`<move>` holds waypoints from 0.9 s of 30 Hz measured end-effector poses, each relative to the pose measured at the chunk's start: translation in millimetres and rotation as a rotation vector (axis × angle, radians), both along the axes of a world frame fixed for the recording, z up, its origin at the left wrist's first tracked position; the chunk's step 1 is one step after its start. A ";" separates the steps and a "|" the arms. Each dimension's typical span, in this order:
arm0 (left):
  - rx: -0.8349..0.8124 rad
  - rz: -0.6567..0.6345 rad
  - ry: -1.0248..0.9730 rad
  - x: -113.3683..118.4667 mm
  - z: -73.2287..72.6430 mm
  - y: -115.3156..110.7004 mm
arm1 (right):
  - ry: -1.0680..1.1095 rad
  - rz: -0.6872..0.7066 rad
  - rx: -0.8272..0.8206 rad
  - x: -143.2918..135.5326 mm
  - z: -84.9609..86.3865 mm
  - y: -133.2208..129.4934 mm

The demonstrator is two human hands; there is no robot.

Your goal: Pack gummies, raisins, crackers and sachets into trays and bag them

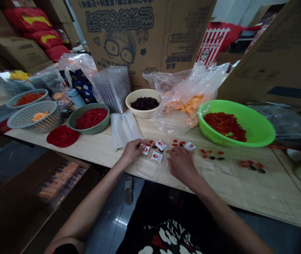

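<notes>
My left hand (133,152) is closed, fingertips pinched at a small white printed sachet (145,150) over a clear plastic tray (146,165). Two more sachets lie by it, one nearer me (157,156) and one farther back (160,145), among red and dark pieces. My right hand (182,165) reaches over the neighbouring part of the clear trays with bent fingers; what they hold, if anything, is hidden. Just beyond its knuckles lies another sachet (190,146). Red and dark pieces (212,157) sit in the trays to the right, with a further group (252,165) beyond.
Behind stand a green basin (261,127) of red-orange pieces, a cream bowl (131,102) of dark pieces, and a bag (171,118) of orange pieces. Leftward are a grey-green bowl (86,131), a red lid (62,136), and a colander (44,123). An open carton (12,211) stands below left.
</notes>
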State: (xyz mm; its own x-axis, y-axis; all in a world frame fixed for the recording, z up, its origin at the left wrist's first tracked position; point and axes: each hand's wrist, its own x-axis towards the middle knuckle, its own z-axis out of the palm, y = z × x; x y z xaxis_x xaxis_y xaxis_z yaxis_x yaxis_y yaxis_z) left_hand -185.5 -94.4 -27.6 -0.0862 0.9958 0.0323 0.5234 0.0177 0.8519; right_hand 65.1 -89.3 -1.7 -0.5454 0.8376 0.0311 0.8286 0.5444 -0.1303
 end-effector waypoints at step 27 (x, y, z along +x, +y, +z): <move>0.162 -0.492 0.715 66.2 27.0 59.3 | -0.107 -0.148 -0.133 74.9 0.1 79.8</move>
